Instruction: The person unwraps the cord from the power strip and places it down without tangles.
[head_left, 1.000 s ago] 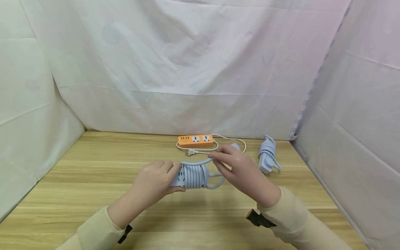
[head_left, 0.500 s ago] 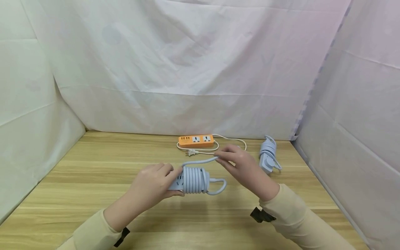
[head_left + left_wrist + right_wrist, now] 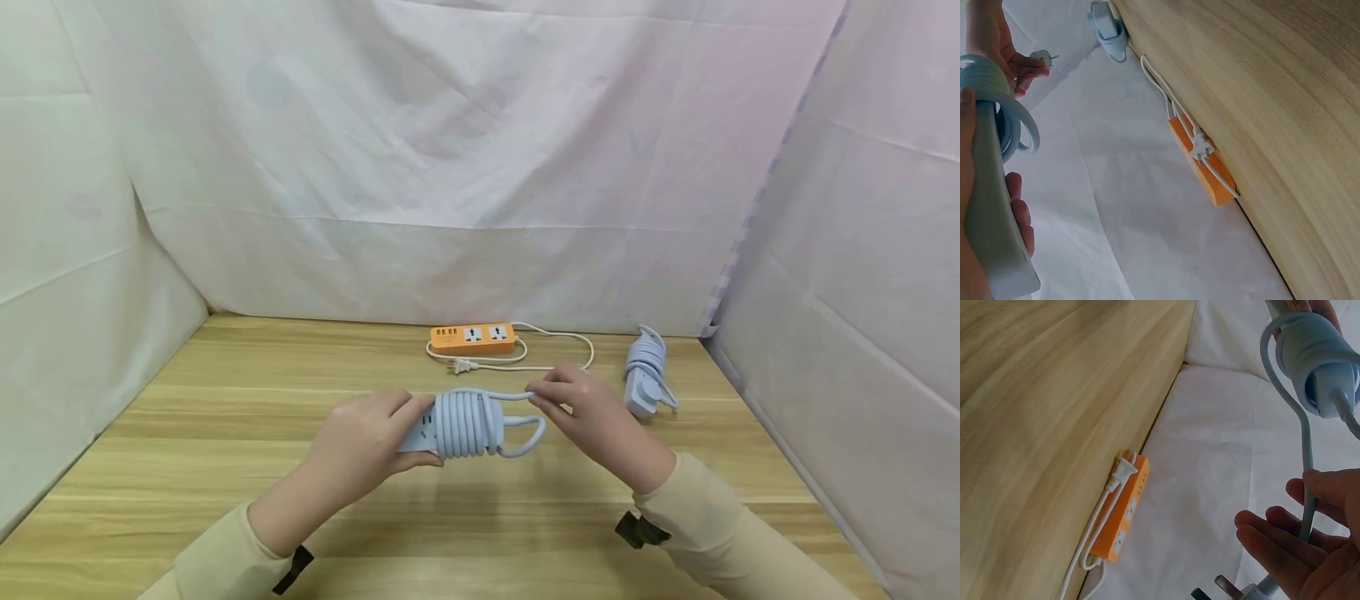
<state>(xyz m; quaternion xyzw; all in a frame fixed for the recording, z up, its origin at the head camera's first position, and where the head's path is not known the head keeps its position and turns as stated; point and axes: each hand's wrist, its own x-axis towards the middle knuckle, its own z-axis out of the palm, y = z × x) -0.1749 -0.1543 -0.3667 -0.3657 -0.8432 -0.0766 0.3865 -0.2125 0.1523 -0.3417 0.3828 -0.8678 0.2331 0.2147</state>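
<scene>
My left hand [image 3: 367, 437] grips the socket end of a light blue power strip [image 3: 417, 433], thumb near the coil, held above the table. Its thick blue cord [image 3: 465, 425] is wound in several close turns round the strip's right part. At the right end a short cord loop [image 3: 536, 437] sticks out. The cord's free end runs right from the top of the coil to my right hand [image 3: 588, 417], which pinches it between thumb and fingers. In the right wrist view the two-pronged plug [image 3: 1229, 589] hangs just past those fingers. Its pins also show in the left wrist view.
An orange power strip [image 3: 471, 337] lies at the back of the wooden table [image 3: 225, 400], its white cord and plug [image 3: 463, 365] in front. Right of it lies another blue power strip [image 3: 642, 387] with its cord wound up. White cloth [image 3: 465, 167] walls the table in.
The free cord left the coil's left end near my left thumb; now it runs along the coil's top and leaves further right. My right hand has moved right and slightly down.
</scene>
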